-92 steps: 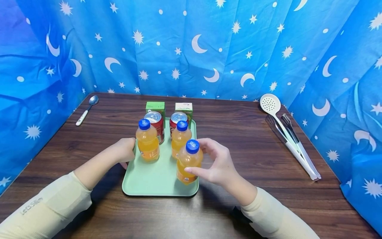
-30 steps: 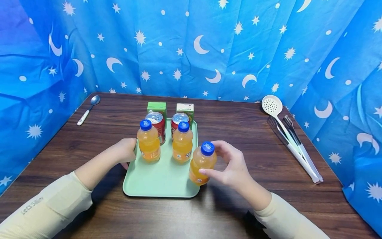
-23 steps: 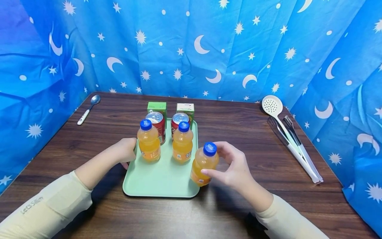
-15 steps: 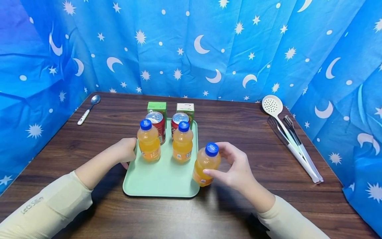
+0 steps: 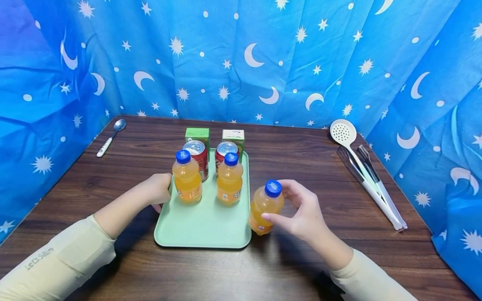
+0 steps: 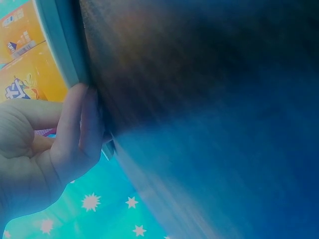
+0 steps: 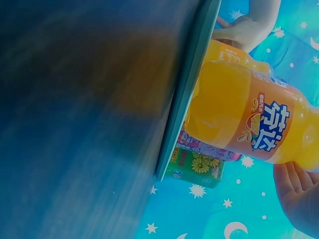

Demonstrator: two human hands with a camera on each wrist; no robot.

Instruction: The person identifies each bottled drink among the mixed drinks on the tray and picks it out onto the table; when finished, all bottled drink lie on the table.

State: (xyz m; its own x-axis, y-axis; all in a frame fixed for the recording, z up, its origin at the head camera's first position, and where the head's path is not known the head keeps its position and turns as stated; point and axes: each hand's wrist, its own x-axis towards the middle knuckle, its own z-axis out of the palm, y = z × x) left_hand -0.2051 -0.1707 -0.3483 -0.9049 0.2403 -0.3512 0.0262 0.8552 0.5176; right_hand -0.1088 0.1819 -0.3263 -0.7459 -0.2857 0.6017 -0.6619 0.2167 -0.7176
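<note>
My right hand (image 5: 304, 211) holds an orange soda bottle (image 5: 263, 207) with a blue cap, thumb on the near side and fingers behind. The bottle is just past the right edge of a pale green tray (image 5: 203, 230); in the right wrist view its base appears raised off the table. With my left hand (image 5: 159, 190) I grip the tray's left rim, fingertips at its edge in the left wrist view. Two more orange soda bottles, a left one (image 5: 187, 182) and a right one (image 5: 229, 182), stand on the tray. Behind them are two red cans (image 5: 203, 161) and two green drink cartons (image 5: 198, 134).
A spoon (image 5: 111, 138) lies at the table's far left. To the right, a white skimmer (image 5: 343, 131) and clear-handled utensils (image 5: 376, 190) lie together. A blue curtain (image 5: 241, 62) with moons and stars surrounds the wooden table (image 5: 113, 179).
My right hand has carried the third bottle rightward from above the tray's near right corner to beyond its right edge. My left hand and the other drinks have stayed in place.
</note>
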